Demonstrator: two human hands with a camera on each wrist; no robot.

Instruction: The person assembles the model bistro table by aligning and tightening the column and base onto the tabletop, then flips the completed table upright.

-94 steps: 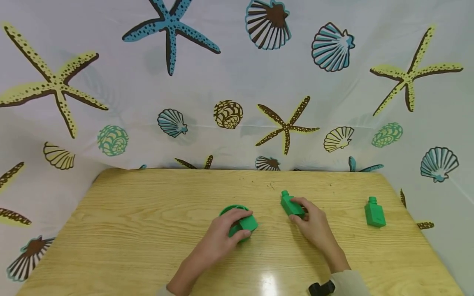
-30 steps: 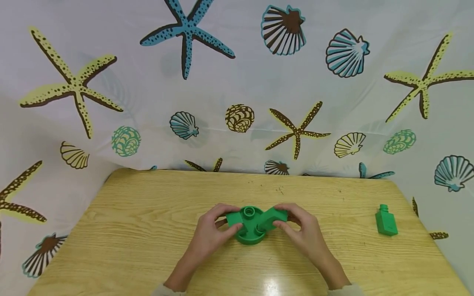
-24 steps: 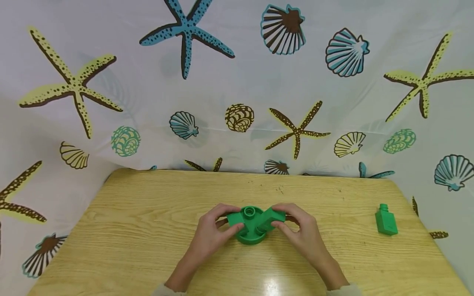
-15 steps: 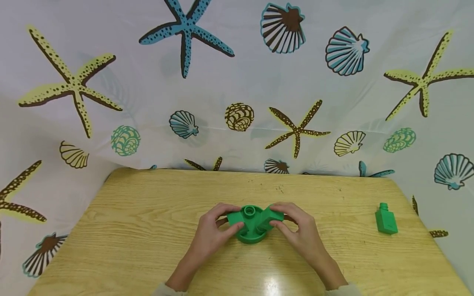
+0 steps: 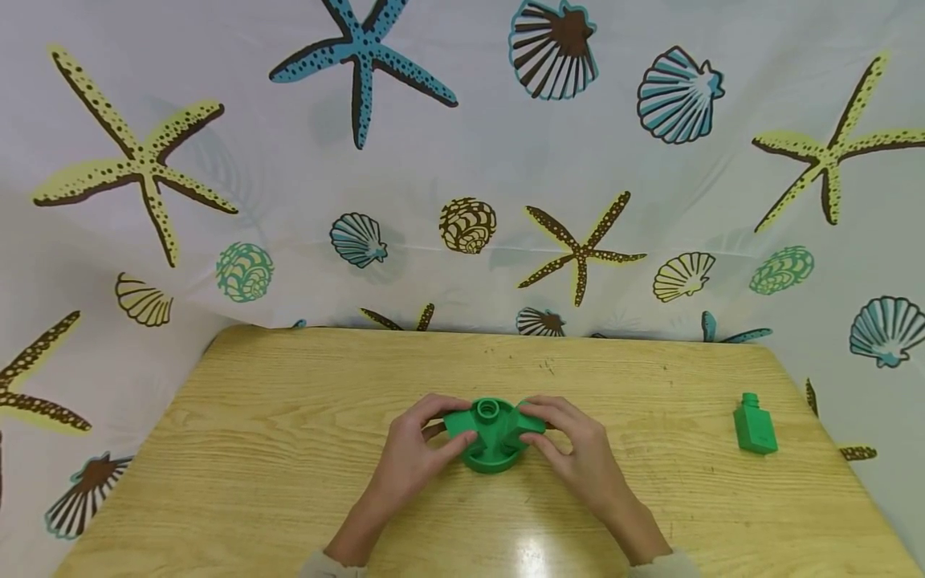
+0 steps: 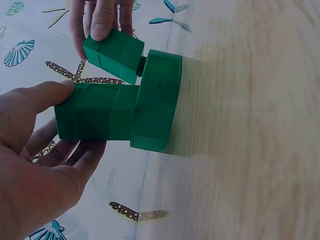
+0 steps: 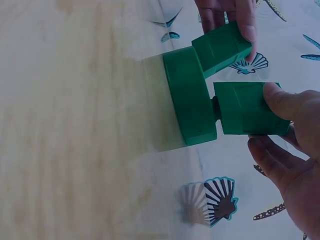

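A round green base [image 5: 491, 465] stands on the table between both hands, with one open threaded socket [image 5: 487, 409] at its far side. My left hand [image 5: 415, 449] grips a green block [image 6: 97, 112] whose end sits flush against the base. With thumb and fingers my right hand [image 5: 584, 449] pinches a second green block [image 7: 250, 108], set neck-down at another spot on the base. A short dark stretch of its neck [image 7: 216, 107] shows between block and base. In the left wrist view this second block leans slightly.
A third green block [image 5: 755, 429] with a threaded neck stands apart on the right of the wooden table [image 5: 303, 466]. Behind the table hangs a white cloth [image 5: 419, 144] printed with shells and starfish.
The right hand has brought its block from the table over to the base. In the last second that block has shifted left and tipped more upright. The left hand has kept its grip.
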